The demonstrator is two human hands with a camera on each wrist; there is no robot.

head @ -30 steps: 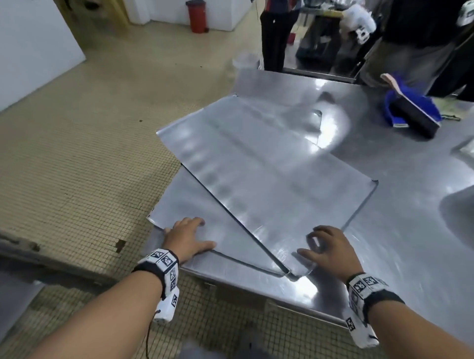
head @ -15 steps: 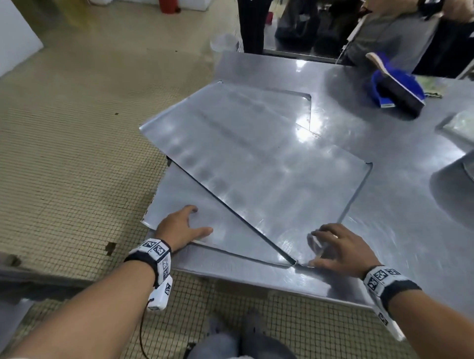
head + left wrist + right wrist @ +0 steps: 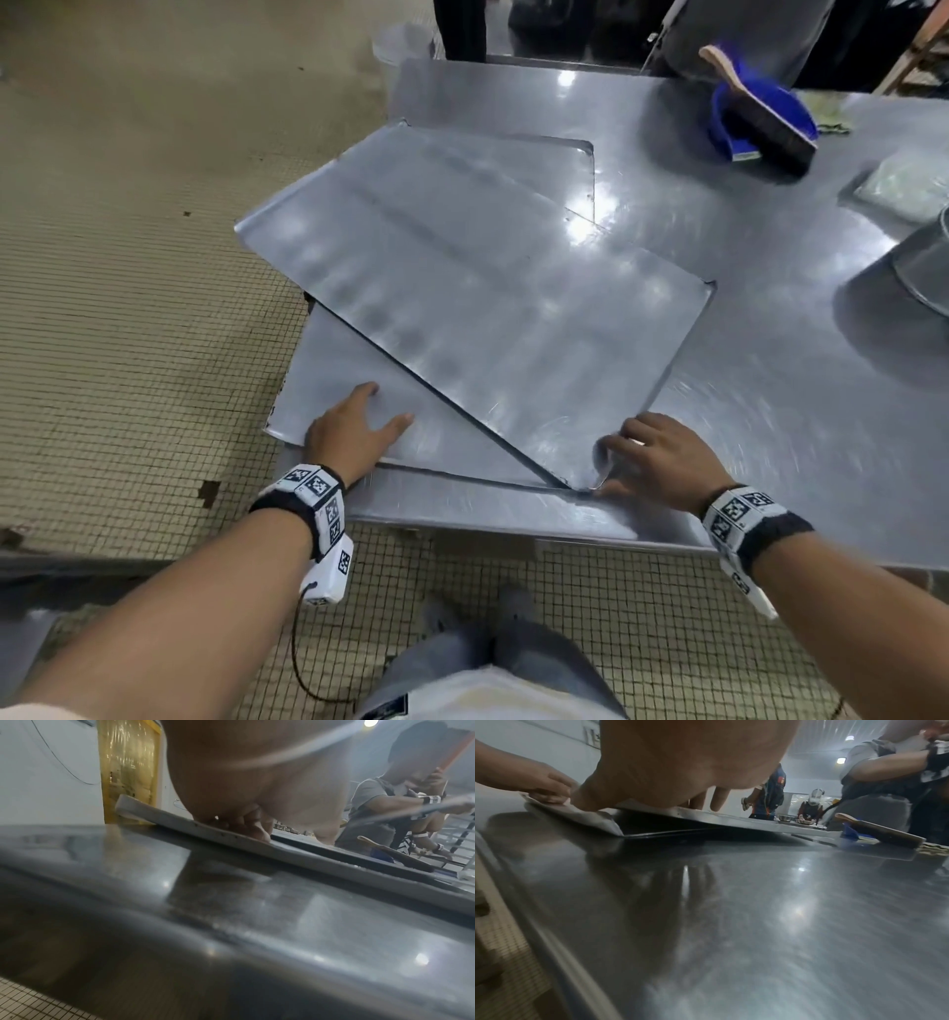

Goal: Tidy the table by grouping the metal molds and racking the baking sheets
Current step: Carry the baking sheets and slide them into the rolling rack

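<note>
The left hand [image 3: 354,437] lies flat on the bottom tray [image 3: 339,390]. The right hand [image 3: 655,460] fingers pinch the top tray [image 3: 488,288] corner. Both trays hang off the table [image 3: 770,360] and could slip.

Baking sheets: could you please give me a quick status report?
Left hand flat on lower baking sheet. Right hand pinching upper baking sheet near corner. Sheets crossed, unracked.

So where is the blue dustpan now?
In the head view, the blue dustpan sits on the table's far right side, under a brush, beyond the baking sheets.
</note>
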